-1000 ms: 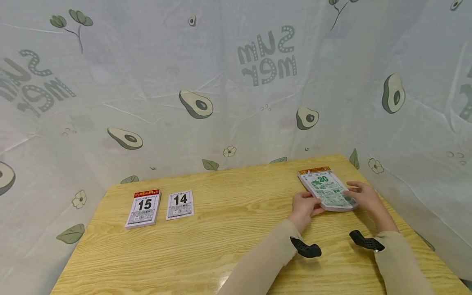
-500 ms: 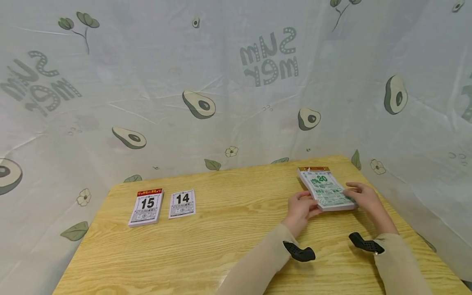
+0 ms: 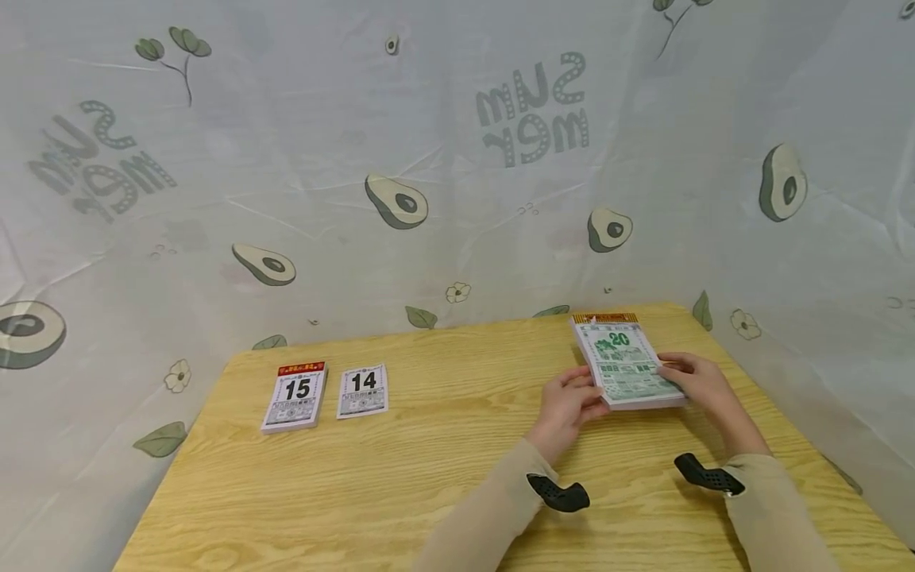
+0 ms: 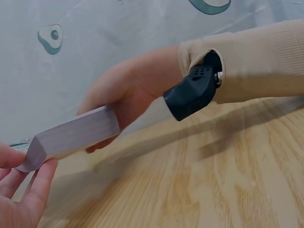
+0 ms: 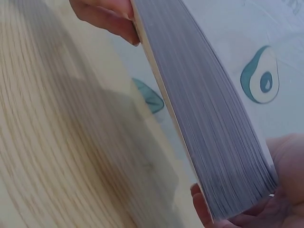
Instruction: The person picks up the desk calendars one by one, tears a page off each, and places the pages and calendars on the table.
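A thick tear-off calendar (image 3: 629,365) with a green 20 on its top sheet is at the right of the table in the head view. My left hand (image 3: 566,407) pinches its near left corner, thumb above and fingers beneath. On its right edge my right hand (image 3: 704,388) holds it, thumb on top. Both wrist views show the calendar's page edges (image 4: 78,135) raised above the tabletop, with the block tilted. In the right wrist view fingers of my right hand (image 5: 285,190) reach round the lower end of the block.
A smaller tear-off calendar (image 3: 295,397) showing 15 lies on the left of the wooden table (image 3: 400,477). Beside it is a single loose sheet (image 3: 363,391) marked 14. A printed curtain (image 3: 322,159) hangs behind the table and along its sides.
The calendar has risen at its near end and shifted slightly left over the table, with both hands moving along with it. The head view has turned a little left.
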`<state>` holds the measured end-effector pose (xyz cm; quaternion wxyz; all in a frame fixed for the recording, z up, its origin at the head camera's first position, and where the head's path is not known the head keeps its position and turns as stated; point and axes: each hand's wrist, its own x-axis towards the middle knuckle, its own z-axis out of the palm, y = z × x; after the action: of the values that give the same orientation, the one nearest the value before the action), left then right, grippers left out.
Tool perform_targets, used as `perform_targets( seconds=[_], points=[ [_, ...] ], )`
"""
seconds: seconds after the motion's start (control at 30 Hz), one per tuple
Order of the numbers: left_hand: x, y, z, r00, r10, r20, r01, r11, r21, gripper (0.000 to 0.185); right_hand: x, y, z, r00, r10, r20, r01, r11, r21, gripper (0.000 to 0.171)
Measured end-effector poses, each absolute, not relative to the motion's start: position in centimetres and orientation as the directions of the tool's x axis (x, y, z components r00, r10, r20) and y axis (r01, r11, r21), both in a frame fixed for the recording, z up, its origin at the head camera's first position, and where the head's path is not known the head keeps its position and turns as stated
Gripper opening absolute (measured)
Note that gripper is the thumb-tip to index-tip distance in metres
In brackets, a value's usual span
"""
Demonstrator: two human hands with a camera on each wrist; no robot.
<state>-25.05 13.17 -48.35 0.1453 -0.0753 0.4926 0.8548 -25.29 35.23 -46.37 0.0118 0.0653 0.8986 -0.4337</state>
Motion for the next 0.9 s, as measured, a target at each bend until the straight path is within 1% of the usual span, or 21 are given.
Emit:
perform_targets(
  seconds=[0.1,0.3,0.5,0.7,0.9],
  points=[
    [-25.0,12.2,-48.2,-0.950,0.183,-0.254,-0.311,-0.466,0.828,0.037,-25.2,34.5,-45.8,-0.993,0.062,-0.099,0.117,0.580,-0.807,0.069],
    [-24.8,10.5,-47.8,-0.953,0.204,-0.224,-0.296,-0.474,0.829,0.038,-25.4,33.3,-45.1,-0.992,0.032,-0.125,0.121,0.562,-0.818,0.070],
    [-24.6,9.0,-47.4,-0.955,0.214,-0.206,-0.285,-0.473,0.833,0.039,-25.4,32.3,-44.7,-0.995,0.009,-0.104,0.091,0.550,-0.830,0.068],
    [-24.3,7.4,-46.9,-0.957,0.220,-0.188,-0.272,-0.460,0.845,0.040,-25.0,31.1,-44.2,-0.999,-0.013,-0.048,0.032,0.563,-0.826,0.064],
    [-24.3,5.5,-46.8,-0.956,0.231,-0.178,-0.268,-0.451,0.852,0.041,-24.8,29.7,-43.8,-0.998,-0.037,-0.044,0.018,0.517,-0.856,0.061]
  ],
)
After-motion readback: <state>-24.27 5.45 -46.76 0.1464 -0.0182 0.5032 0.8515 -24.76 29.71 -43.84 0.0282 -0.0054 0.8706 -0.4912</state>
